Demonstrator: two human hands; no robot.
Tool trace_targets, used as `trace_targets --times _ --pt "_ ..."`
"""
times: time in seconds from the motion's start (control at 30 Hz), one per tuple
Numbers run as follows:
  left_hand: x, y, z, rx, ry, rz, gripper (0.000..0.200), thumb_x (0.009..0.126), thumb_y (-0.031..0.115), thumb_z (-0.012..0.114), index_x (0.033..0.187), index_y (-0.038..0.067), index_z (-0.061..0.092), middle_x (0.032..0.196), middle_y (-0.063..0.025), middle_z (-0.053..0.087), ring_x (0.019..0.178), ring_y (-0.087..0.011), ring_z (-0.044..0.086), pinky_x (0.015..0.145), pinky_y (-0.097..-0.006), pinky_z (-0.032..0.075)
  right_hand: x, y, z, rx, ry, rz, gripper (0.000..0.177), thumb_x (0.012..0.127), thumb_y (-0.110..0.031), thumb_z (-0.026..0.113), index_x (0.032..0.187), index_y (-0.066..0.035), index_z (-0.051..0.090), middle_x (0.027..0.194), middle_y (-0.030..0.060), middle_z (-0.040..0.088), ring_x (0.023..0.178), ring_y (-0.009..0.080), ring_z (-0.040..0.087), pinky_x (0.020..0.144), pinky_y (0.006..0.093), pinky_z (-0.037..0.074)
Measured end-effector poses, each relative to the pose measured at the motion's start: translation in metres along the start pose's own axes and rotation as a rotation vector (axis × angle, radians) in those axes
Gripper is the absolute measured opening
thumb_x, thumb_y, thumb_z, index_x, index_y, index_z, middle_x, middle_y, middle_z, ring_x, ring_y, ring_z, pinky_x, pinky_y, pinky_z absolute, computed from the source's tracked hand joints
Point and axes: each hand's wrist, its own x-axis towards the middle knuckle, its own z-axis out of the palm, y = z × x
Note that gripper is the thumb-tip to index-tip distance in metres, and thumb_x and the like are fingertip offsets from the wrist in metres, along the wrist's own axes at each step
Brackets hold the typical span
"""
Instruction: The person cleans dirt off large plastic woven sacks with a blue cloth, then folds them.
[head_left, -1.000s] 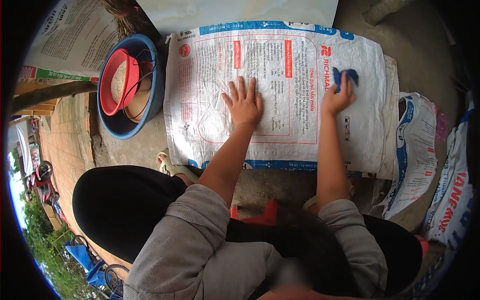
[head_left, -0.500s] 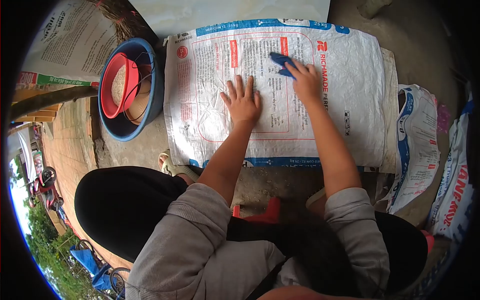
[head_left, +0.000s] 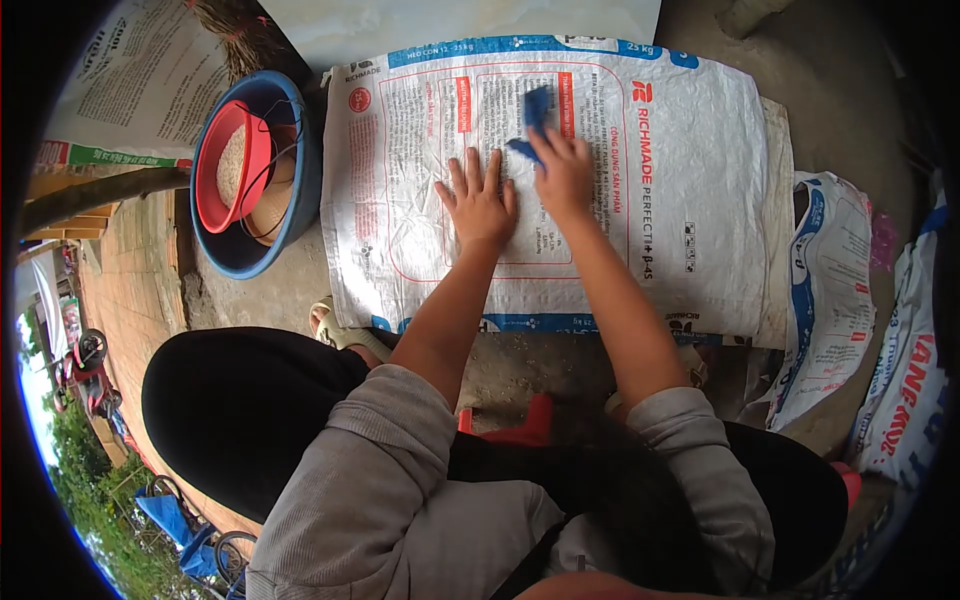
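Note:
A large white printed feed sack (head_left: 700,150) with blue edge bands lies spread flat in front of me. My left hand (head_left: 480,208) rests palm down on its middle, fingers spread. To the right of it, my right hand (head_left: 562,180) is closed around a dark blue cloth (head_left: 537,108), which touches the sack's printed text. The right hand is slightly blurred, and part of the cloth is hidden under its fingers.
A blue basin (head_left: 207,225) stands left of the sack, holding a red bowl (head_left: 262,150) of pale grains. More printed sacks (head_left: 835,260) lie on the right. A glossy light panel (head_left: 460,18) is beyond. A red stool (head_left: 530,425) is below me.
My right hand has moved left with the blue cloth, closer to my left hand. The left hand stays flat at the same place on the sack.

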Motion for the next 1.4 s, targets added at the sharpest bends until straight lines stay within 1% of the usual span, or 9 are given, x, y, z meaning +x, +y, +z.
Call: trace_targets --times 0.1,0.3,0.5,0.63,0.73,0.9,1.03,1.13,1.4 --pt "0.003 -0.006 0.000 0.327 -0.369 -0.030 0.056 0.094 0.041 0.045 0.146 0.021 0.044 0.157 -0.0110 0.032 0.148 -0.0382 0.016 0.115 -0.0655 0.004 -0.015 -0.055 0.035 -0.032 -0.073 -0.226 0.040 0.079 -0.014 0.065 0.118 -0.023 0.071 0.133 -0.0047 0.061 0.106 0.0258 0.054 0.096 0.0434 0.042" --pt "0.000 0.000 0.002 0.017 0.003 -0.005 0.054 0.096 0.042 0.043 0.148 0.026 0.041 0.159 -0.0093 0.029 0.148 -0.0373 0.018 0.116 -0.0626 0.005 0.024 0.034 0.005 -0.228 -0.114 -0.183 0.052 0.077 -0.006 0.063 0.123 -0.030 0.068 0.139 -0.0108 0.056 0.097 0.0217 0.054 0.092 0.0378 0.044" --pt "0.001 0.000 0.000 0.015 -0.017 -0.013 0.054 0.097 0.041 0.042 0.149 0.029 0.038 0.160 -0.0088 0.027 0.148 -0.0377 0.018 0.117 -0.0619 0.005 0.054 0.198 -0.109 -0.650 -0.133 0.436 0.050 0.084 -0.016 0.058 0.132 -0.032 0.061 0.136 -0.0078 0.058 0.110 0.0273 0.056 0.093 0.0462 0.046" --pt "0.002 0.000 0.000 0.017 -0.021 -0.013 0.055 0.096 0.040 0.044 0.150 0.029 0.038 0.160 -0.0086 0.027 0.148 -0.0375 0.018 0.117 -0.0625 0.006 0.067 0.249 -0.152 -0.487 -0.039 0.989 0.046 0.088 -0.025 0.053 0.133 -0.033 0.060 0.129 -0.0011 0.063 0.113 0.0355 0.055 0.095 0.0526 0.044" --pt "0.002 0.000 -0.001 0.027 -0.022 -0.012 0.056 0.096 0.040 0.045 0.150 0.029 0.038 0.160 -0.0086 0.027 0.148 -0.0372 0.018 0.116 -0.0626 0.007 0.079 0.224 -0.104 -0.429 0.296 0.436 0.046 0.083 -0.019 0.056 0.128 -0.026 0.064 0.135 0.0041 0.060 0.107 0.0360 0.058 0.094 0.0430 0.047" --pt "0.002 0.001 -0.003 -0.015 0.031 -0.027 0.054 0.094 0.043 0.047 0.146 0.026 0.043 0.158 -0.0096 0.030 0.147 -0.0376 0.021 0.116 -0.0628 0.008 0.073 0.020 -0.005 -0.092 -0.173 -0.302 0.049 0.078 -0.007 0.063 0.124 -0.023 0.067 0.136 -0.0017 0.059 0.102 0.0275 0.056 0.093 0.0402 0.045" --pt "0.004 -0.001 -0.007 0.105 -0.272 -0.097 0.050 0.095 0.044 0.046 0.138 0.019 0.052 0.157 -0.0114 0.032 0.147 -0.0378 0.021 0.116 -0.0635 0.008 0.049 -0.036 0.029 -0.170 -0.360 -0.779 0.043 0.083 -0.010 0.059 0.121 -0.026 0.069 0.135 -0.0076 0.059 0.102 0.0219 0.056 0.092 0.0391 0.045" --pt "0.000 -0.003 -0.001 -0.015 0.007 -0.004 0.053 0.096 0.043 0.043 0.146 0.025 0.043 0.159 -0.0098 0.027 0.149 -0.0366 0.016 0.116 -0.0640 0.006 0.052 0.004 -0.001 -0.125 -0.345 -0.323 0.043 0.083 -0.006 0.058 0.120 -0.025 0.070 0.134 -0.0059 0.060 0.107 0.0243 0.057 0.093 0.0400 0.044" --pt "-0.001 -0.011 0.004 -0.073 -0.058 -0.009 0.057 0.099 0.045 0.035 0.154 0.029 0.027 0.163 -0.0078 0.017 0.151 -0.0360 0.006 0.116 -0.0643 0.000 -0.032 0.210 -0.182 -0.580 -0.320 0.968 0.037 0.091 -0.027 0.054 0.126 -0.030 0.065 0.126 0.0057 0.066 0.111 0.0325 0.064 0.095 0.0441 0.049"
